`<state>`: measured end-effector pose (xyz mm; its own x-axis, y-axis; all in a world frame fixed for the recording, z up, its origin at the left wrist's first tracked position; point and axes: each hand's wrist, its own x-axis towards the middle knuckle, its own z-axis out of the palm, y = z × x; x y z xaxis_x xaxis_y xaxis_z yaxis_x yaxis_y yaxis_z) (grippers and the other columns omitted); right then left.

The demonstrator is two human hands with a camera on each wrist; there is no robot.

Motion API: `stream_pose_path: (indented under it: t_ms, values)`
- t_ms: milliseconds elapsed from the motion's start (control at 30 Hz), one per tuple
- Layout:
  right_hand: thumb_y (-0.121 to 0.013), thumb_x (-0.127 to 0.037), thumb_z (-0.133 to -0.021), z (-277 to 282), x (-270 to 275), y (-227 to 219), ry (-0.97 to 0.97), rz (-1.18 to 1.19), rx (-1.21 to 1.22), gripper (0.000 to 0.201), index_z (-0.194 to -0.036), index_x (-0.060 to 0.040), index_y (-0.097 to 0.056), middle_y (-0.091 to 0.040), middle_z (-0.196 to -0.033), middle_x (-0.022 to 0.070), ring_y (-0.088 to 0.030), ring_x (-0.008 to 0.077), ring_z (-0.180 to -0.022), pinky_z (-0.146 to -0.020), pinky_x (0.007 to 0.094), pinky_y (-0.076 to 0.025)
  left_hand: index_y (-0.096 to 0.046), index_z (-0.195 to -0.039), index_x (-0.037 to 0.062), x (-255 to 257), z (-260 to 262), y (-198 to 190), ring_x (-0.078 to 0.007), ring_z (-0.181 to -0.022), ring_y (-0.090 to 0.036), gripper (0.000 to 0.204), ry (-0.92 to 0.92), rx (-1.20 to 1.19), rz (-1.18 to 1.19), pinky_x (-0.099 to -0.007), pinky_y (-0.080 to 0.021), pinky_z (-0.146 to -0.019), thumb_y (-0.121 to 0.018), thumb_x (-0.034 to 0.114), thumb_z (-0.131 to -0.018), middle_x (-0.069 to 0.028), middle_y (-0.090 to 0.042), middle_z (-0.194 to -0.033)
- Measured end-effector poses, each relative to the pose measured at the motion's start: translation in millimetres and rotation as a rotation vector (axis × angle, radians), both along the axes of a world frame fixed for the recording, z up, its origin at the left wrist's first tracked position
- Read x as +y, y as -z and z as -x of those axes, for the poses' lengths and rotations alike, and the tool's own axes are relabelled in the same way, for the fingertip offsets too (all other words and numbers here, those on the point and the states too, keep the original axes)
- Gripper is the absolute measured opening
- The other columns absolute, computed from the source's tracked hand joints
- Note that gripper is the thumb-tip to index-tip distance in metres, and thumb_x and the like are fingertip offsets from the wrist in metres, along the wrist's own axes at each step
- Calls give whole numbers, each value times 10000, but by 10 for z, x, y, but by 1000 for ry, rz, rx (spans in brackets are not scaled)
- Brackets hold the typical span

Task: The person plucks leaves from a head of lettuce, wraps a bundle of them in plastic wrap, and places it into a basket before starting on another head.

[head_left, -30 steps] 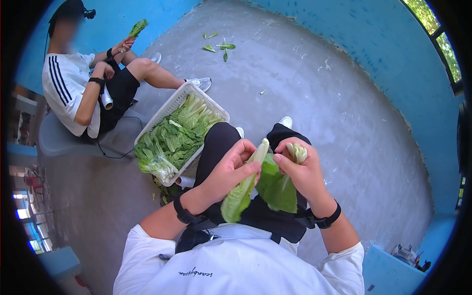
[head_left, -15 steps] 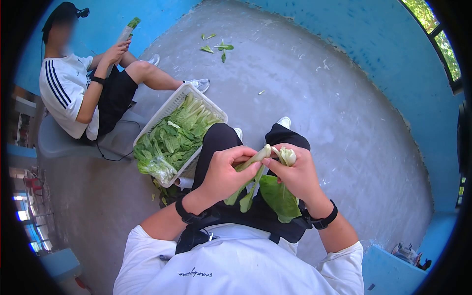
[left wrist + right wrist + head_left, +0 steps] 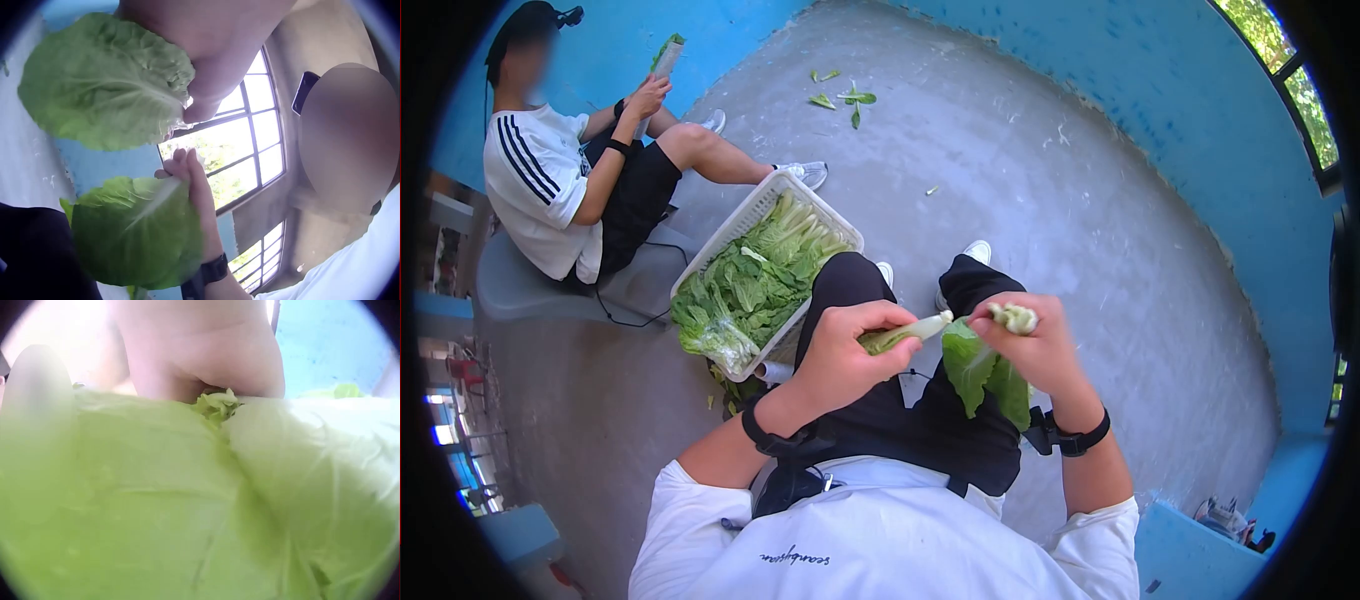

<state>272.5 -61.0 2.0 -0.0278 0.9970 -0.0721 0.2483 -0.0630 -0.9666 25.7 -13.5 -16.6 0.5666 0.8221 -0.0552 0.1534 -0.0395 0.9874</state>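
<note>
My left hand [image 3: 855, 355] grips a small head of lettuce [image 3: 918, 330], its pale stem end pointing right toward the other hand. In the left wrist view one of its broad green leaves [image 3: 106, 81] spreads out below that hand. My right hand [image 3: 1040, 345] holds a bunch of lettuce leaves [image 3: 972, 370], whose pale cut ends [image 3: 1013, 318] poke out above the fist while the green blades hang down. A small gap separates the two hands. Large leaf surfaces [image 3: 125, 487] fill most of the right wrist view, hiding the right fingertips.
To the left of my knees stands a white plastic basket [image 3: 852, 222] heaped with leafy lettuce [image 3: 750, 265]. Beyond it, another person [image 3: 550, 190] sits on a grey seat [image 3: 515, 275], holding a wrapped bundle of greens [image 3: 668, 55]. Loose leaves [image 3: 855, 98] lie on the concrete floor.
My hands have drawn apart slightly, the right moving right with its leaves. The lettuce in my left hand has swung so its stem points right. The other person has brought both hands to the greens.
</note>
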Motion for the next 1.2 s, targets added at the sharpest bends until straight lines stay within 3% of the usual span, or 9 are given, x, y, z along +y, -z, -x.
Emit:
stream_pose_path:
  t_ms: [167,400,567,700,800,900,1000,1100,1200]
  values:
    - [-664,-146,-951,-283,-44,152,58,-32,442,124,-929,-24,-679,-594,-762,-9,-548,70,-704,-642,235,-444,-627,-1153,-29,78,31,85,-193,-873,-707,230,-39,-343,442,-326,-580,-825,-557,126,-998,-119,-706,-977]
    - [-641,-156,-979,-184,55,175,-56,76,687,140,-907,-50,-584,-566,-798,10,-548,98,-693,-670,275,-494,-611,-1195,6,130,-87,71,-144,-979,-677,240,11,-450,643,-305,-549,-880,-562,184,-1041,-72,-681,-1066]
    - [-673,-118,-954,-12,56,-2,75,196,599,124,-897,-58,-581,-549,-782,-10,-532,81,-677,-646,274,-485,-608,-1198,4,75,-171,54,-82,-982,-631,224,22,-381,505,-259,-511,-903,-582,157,-1036,-25,-661,-1067]
    - [-813,-101,-834,108,83,-74,97,72,249,210,-858,-38,-614,-583,-818,-18,-524,53,-698,-657,244,-449,-610,-1198,-8,77,-222,17,-70,-983,-628,212,61,-327,366,-256,-506,-906,-596,117,-1027,-11,-657,-1063]
    - [-818,-101,-828,242,90,-131,89,-29,109,203,-931,-17,-665,-618,-807,-8,-553,63,-730,-686,242,-469,-627,-1166,-14,17,-255,-18,-69,-984,-631,190,77,-307,284,-258,-520,-895,-617,90,-1007,-18,-670,-1036]
    - [-799,-109,-845,209,90,-141,89,33,76,179,-951,-1,-705,-660,-769,1,-566,72,-695,-655,245,-477,-642,-1088,-8,79,-280,-128,-119,-891,-648,143,38,-125,140,-279,-521,-815,-652,56,-961,-48,-673,-998]
    - [-788,-117,-855,203,99,-161,65,79,19,168,-939,5,-710,-660,-736,12,-550,69,-657,-624,252,-471,-645,-1033,-24,141,-246,-222,-261,-818,-678,138,40,85,-318,-344,-526,-731,-656,65,-930,-140,-670,-913]
    - [-774,-115,-863,152,84,-222,28,65,-83,167,-950,11,-709,-640,-698,28,-536,68,-637,-604,259,-463,-633,-1002,-23,133,-259,-174,-356,-803,-645,119,20,70,-424,-390,-506,-708,-647,56,-913,-170,-649,-901]
    - [-761,-98,-858,116,107,-238,3,47,-97,161,-960,15,-706,-620,-668,54,-529,84,-608,-591,271,-462,-634,-998,-29,150,-222,-190,-330,-808,-640,112,56,81,-361,-368,-503,-722,-650,23,-900,-160,-643,-897]
